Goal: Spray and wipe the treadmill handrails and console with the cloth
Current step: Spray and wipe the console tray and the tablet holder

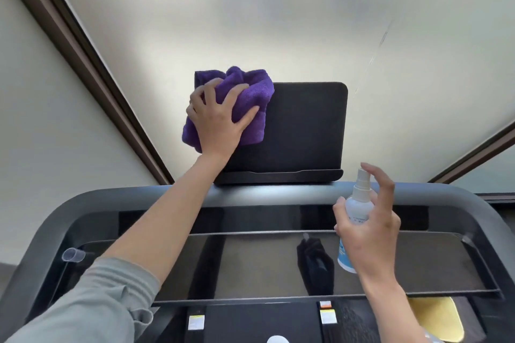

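A bunched purple cloth (250, 92) lies against the upper left corner of the treadmill's dark upright screen (306, 125). My left hand (220, 120) presses the cloth onto the screen with spread fingers that curl into its folds. My right hand (367, 223) grips a small white spray bottle (359, 203) upright, low and right of the screen, with the index finger lifted above the nozzle. The glossy black console panel (250, 262) stretches below both arms. The grey handrail frame (267, 193) curves around the console.
A pale wall fills the background, with a dark brown frame strip (83, 56) running diagonally at left. A clear plastic cup holder (73, 254) sits at the console's left edge. A yellow cloth (437, 317) lies at the bottom right, beside small warning stickers (327, 312).
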A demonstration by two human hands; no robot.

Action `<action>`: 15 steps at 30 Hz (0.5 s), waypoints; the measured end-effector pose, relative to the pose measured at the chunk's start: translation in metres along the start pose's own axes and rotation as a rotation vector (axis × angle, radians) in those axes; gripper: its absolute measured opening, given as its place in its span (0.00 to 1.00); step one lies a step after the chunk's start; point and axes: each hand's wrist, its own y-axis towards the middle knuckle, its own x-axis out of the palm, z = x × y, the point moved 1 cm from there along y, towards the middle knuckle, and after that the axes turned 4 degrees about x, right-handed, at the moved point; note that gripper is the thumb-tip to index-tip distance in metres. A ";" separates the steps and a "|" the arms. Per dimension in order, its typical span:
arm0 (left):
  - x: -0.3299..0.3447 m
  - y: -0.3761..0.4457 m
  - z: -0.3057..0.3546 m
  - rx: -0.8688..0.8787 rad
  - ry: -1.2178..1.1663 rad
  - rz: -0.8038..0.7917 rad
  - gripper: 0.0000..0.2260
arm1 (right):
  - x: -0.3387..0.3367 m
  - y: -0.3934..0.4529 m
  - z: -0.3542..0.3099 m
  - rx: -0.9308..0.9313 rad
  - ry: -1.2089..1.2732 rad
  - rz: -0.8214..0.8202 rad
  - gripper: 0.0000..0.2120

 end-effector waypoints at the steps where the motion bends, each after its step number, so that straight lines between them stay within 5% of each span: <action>1: 0.005 -0.007 -0.003 0.017 0.004 -0.022 0.16 | 0.003 -0.002 -0.001 -0.002 0.001 -0.007 0.30; 8: -0.005 -0.071 -0.003 0.068 -0.128 -0.111 0.16 | 0.011 -0.006 -0.008 -0.008 0.021 -0.032 0.32; 13: -0.025 -0.044 -0.013 0.019 -0.153 0.078 0.13 | 0.008 -0.002 -0.011 -0.035 0.021 -0.015 0.32; 15: -0.020 -0.035 -0.014 0.050 -0.169 0.030 0.14 | 0.010 -0.002 -0.011 -0.031 0.016 -0.006 0.31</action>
